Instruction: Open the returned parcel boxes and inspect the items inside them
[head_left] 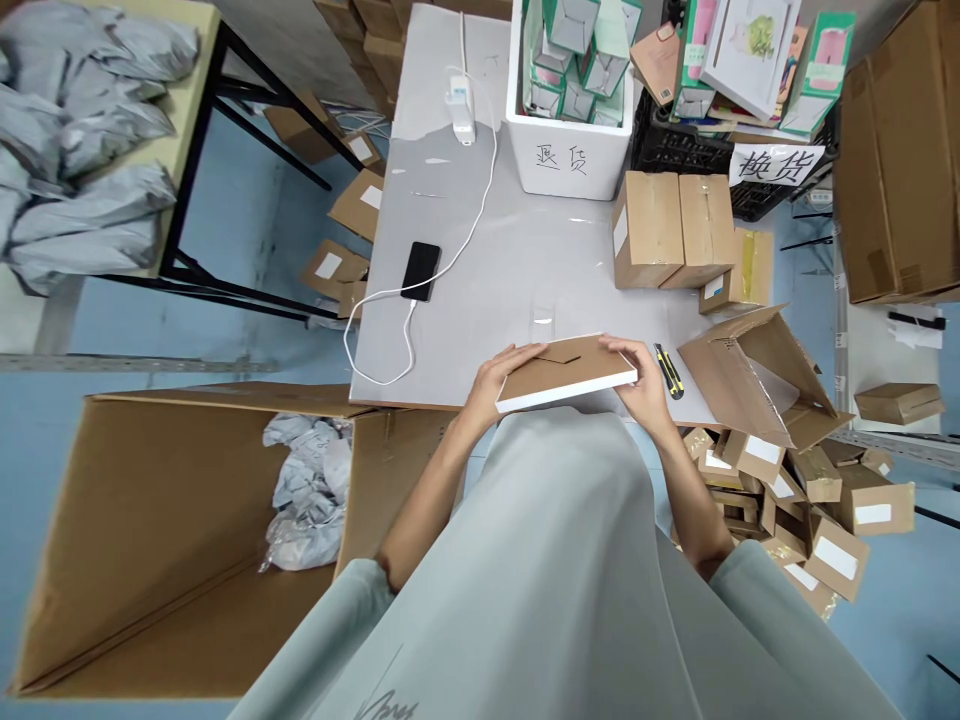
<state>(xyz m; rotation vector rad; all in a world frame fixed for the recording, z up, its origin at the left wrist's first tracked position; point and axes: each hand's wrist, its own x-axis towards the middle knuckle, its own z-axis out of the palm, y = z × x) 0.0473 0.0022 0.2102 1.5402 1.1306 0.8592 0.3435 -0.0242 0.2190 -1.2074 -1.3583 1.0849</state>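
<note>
A picture frame [564, 372] with a brown backing and a white edge is held level at the table's front edge, its back facing up. My left hand [496, 382] grips its left end, with the fingers lying over the top. On the other end my right hand [642, 382] grips the right side and corner. The front face of the frame is hidden underneath. A yellow and black utility knife [669, 372] lies just right of my right hand. Farther right, an opened cardboard box [739, 375] rests on its side at the table corner.
The grey table [480, 250] bears a phone [421, 271] with a white cable, a power strip [460, 110], a white bin [574, 160] of green boxes and closed cartons [649, 230]. A black crate [675, 145] stands behind. A large carton [172, 540] is at left; small boxes [832, 555] lie piled at right.
</note>
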